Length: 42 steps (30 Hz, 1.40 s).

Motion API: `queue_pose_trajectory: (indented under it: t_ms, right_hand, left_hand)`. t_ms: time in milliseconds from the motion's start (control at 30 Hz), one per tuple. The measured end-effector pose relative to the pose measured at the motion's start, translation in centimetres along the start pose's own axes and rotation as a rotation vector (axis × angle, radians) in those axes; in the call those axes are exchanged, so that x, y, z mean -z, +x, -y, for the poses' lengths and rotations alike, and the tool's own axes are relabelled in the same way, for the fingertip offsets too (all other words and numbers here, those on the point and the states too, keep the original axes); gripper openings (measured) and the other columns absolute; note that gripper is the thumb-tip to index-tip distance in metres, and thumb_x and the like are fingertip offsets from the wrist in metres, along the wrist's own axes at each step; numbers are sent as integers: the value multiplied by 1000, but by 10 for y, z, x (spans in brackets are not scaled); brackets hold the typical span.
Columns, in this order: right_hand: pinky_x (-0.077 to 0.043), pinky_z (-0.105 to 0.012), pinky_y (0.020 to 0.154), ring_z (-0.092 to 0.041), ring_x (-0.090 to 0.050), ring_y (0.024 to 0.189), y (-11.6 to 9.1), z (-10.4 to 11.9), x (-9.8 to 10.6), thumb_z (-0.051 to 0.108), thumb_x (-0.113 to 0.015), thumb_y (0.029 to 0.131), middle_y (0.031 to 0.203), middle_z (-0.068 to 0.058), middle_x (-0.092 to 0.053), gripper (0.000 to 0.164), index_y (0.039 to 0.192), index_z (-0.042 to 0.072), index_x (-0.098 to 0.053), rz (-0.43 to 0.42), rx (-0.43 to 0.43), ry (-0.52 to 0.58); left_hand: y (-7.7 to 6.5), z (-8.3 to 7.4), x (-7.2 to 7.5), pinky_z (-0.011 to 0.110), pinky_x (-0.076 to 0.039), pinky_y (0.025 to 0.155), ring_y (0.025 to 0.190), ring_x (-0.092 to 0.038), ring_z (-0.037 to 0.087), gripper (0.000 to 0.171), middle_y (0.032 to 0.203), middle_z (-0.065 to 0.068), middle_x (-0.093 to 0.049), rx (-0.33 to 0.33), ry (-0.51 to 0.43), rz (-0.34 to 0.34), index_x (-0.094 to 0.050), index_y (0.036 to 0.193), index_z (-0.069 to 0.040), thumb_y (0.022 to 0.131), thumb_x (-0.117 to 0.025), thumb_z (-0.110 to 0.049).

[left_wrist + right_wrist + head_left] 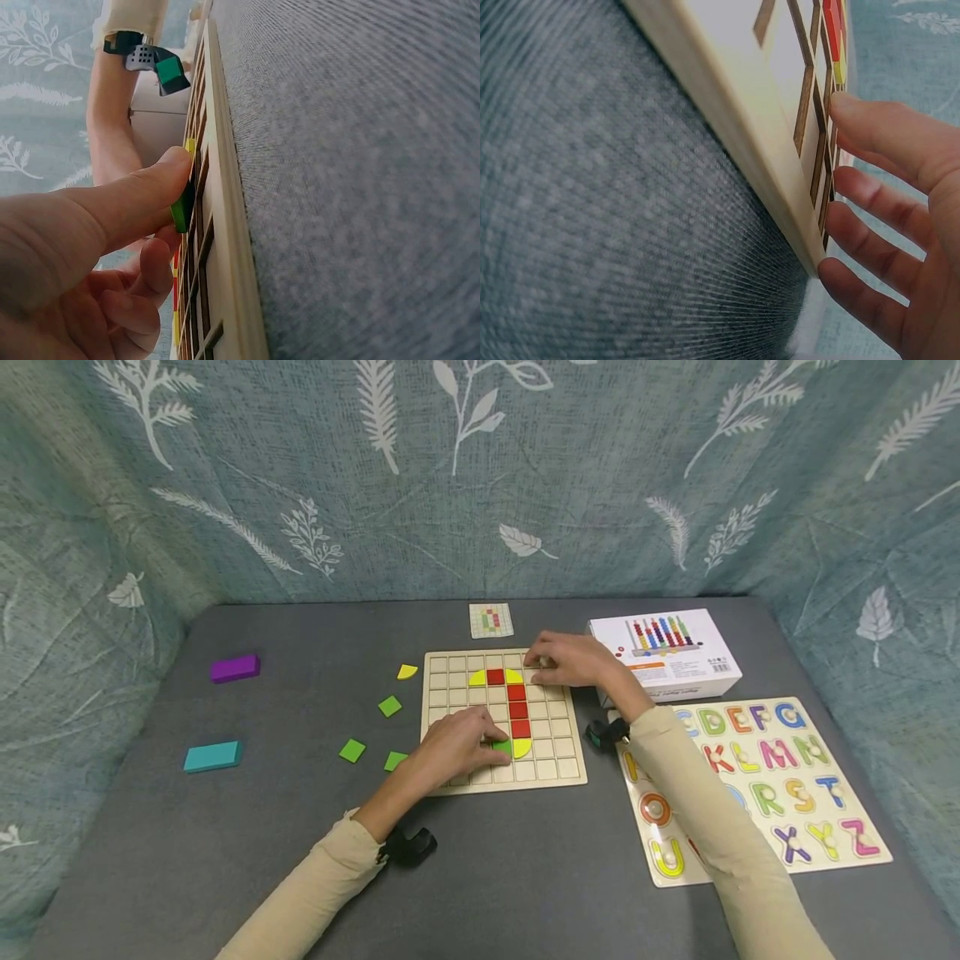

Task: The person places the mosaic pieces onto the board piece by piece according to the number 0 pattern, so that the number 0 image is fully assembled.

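A wooden grid board (pixel 555 768) lies mid-table, with red square tiles (pixel 517 711) and yellow quarter-round tiles (pixel 522 748) set in its cells. My left hand (pixel 459 745) is over the board's lower half, pinching a green square tile (pixel 181 211) between thumb and fingers beside the lower yellow tile. In the left wrist view that tile stands tilted against the grid. My right hand (pixel 573 660) rests at the board's upper right corner, its fingertips (pixel 843 217) touching the edge and cells, with nothing held.
Loose green tiles (pixel 352 750) and a yellow quarter-round (pixel 407 672) lie left of the board. Behind it is a pattern card (pixel 491 621). A white box (pixel 663 656) and an alphabet puzzle board (pixel 757 852) occupy the right side. Purple (pixel 235 668) and teal (pixel 213 757) blocks sit far left.
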State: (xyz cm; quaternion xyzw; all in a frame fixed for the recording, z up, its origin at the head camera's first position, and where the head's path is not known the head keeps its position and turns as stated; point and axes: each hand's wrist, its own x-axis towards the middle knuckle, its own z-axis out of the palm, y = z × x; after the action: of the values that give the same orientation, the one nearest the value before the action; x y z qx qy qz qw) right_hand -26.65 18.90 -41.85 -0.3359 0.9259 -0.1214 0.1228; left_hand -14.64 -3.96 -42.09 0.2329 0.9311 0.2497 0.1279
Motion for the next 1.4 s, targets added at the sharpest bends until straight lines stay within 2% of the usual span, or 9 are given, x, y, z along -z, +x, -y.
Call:
queue_pose_trajectory:
  t_ms: [400, 600, 767, 1067, 1200, 1400]
  right_hand:
    - [-51, -39, 79, -16, -61, 94, 1, -1, -1, 37, -63, 94, 116, -1, -61, 30, 119, 21, -68, -5, 0, 1]
    - [-51, -39, 79, -17, -61, 94, 0, -1, -1, 37, -63, 94, 117, -2, -61, 31, 120, 20, -67, 1, 0, -3]
    - [-51, -39, 79, -16, -61, 94, 0, -1, -1, 37, -63, 94, 117, -1, -61, 31, 119, 21, -67, -5, 0, -6]
    - [-50, -38, 77, -16, -60, 92, 0, -1, -1, 37, -63, 94, 115, -1, -61, 31, 119, 20, -67, -5, 8, -3]
    - [-50, -38, 78, -16, -61, 93, 0, -2, -1, 37, -62, 94, 116, -1, -60, 31, 120, 21, -67, -4, 8, -4]
    - [-50, -38, 79, -16, -61, 95, 1, -2, -1, 37, -62, 94, 116, 0, -60, 31, 121, 21, -67, 0, 1, -2]
  left_hand:
    - [0, 1, 0, 23, -36, 57, 71, -48, 7, 34, 92, -6, -61, -11, 18, -9, -78, 105, -16, 78, -81, -35]
    - [1, 1, 0, 23, -38, 57, 74, -53, 7, 34, 93, -5, -64, -13, 21, 5, -77, 106, -16, 78, -81, -35]
    - [1, 2, -1, 24, -42, 60, 80, -57, 7, 33, 94, -6, -66, -33, 34, -12, -77, 105, -18, 78, -80, -36]
    - [0, 1, 2, 26, -45, 61, 74, -58, 7, 24, 85, -8, -68, -52, 61, -59, -76, 89, -19, 75, -81, -38]
    - [1, 1, 3, 25, -44, 60, 73, -58, 7, 19, 86, -9, -68, -49, 56, -47, -76, 86, -21, 77, -80, -37]
    - [3, 2, 1, 25, -42, 58, 71, -55, 7, 21, 85, -8, -66, -52, 35, -30, -74, 87, -20, 75, -83, -36]
